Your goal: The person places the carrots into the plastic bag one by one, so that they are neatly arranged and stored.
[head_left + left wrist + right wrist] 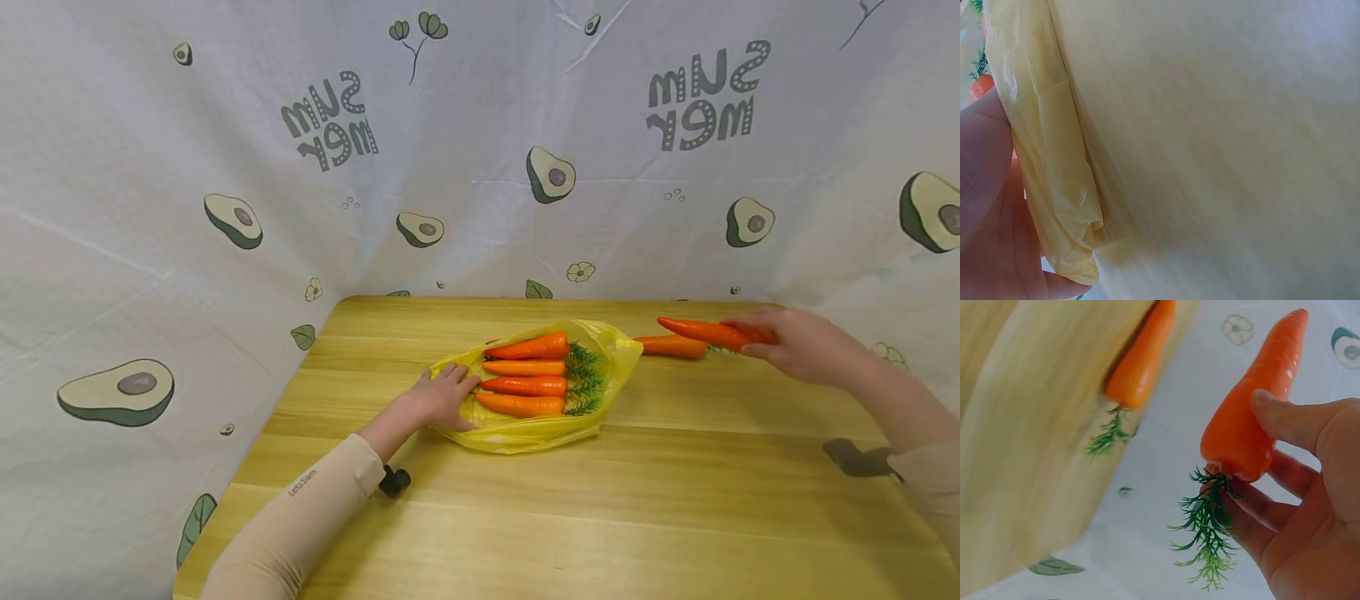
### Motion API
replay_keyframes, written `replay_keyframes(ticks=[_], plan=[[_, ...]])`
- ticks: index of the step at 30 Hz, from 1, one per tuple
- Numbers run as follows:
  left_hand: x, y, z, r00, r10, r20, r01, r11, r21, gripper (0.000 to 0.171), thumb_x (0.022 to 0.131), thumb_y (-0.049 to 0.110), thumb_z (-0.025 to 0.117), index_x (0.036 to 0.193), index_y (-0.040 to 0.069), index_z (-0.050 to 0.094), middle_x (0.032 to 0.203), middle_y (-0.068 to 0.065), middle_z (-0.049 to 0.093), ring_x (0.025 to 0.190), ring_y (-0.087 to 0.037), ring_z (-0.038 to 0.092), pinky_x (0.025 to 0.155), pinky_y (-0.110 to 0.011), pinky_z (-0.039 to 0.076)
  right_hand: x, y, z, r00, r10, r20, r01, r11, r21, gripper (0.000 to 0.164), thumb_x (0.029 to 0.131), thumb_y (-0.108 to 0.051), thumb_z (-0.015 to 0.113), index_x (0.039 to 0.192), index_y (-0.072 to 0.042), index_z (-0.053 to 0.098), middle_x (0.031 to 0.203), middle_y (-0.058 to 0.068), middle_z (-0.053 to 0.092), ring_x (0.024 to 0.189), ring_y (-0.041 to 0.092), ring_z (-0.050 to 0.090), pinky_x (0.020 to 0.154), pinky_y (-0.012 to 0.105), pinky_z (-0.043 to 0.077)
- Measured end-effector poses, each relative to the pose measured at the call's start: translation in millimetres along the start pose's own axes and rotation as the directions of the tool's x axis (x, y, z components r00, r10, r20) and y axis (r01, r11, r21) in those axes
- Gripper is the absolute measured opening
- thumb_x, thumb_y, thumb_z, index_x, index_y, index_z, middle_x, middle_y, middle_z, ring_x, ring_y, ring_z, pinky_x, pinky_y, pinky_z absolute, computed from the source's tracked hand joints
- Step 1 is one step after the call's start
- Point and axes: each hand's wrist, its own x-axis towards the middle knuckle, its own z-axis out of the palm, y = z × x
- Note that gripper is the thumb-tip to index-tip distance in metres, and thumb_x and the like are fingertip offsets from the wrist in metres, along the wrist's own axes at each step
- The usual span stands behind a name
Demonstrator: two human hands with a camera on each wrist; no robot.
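Observation:
My left hand rests on the left end of a yellow plastic bag, fingers spread over its edge. The left wrist view shows the thumb and palm beside the crinkled yellow film. Several orange carrots lie side by side in the bag, tips toward that hand and green tops to the right. At the right, my right hand holds another carrot above the table, thumb on one side and fingers behind, its leafy top hanging below. One loose carrot lies on the table between bag and right hand.
The wooden table stands against a white cloth with avocado prints, which hangs at the back and sides. Dark wrist-camera parts show by the left wrist. The loose carrot lies near the table's far edge.

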Motion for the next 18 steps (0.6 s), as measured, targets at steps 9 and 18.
replay_keyframes(ticks=[9,18], plan=[[1.7,-1.1,2.9,1.0,0.003,0.0,-0.003,1.0,0.009,0.089,0.09,0.062,0.065,0.161,0.024,0.027,0.169,-0.009,0.018,0.156,-0.031,0.016,0.12,-0.064,0.019,9,-19,-11,0.999,-0.037,-0.003,0.037,0.999,-0.001,0.052,0.089,-0.013,0.076,0.136,0.001,0.061,0.122,0.029,0.065,0.086,0.028,0.057,0.071,0.044,0.053],[4.0,-1.0,3.1,1.0,-0.001,-0.025,0.002,0.999,0.039,0.089,0.089,0.063,0.066,0.16,0.025,0.029,0.168,-0.008,0.021,0.155,-0.031,0.018,0.119,-0.065,0.02,16,-38,-22,0.998,-0.058,-0.025,0.058,0.998,-0.004,0.052,0.091,-0.013,0.075,0.139,-0.001,0.059,0.131,0.034,0.059,0.115,0.054,0.057,0.092,0.069,0.047]])
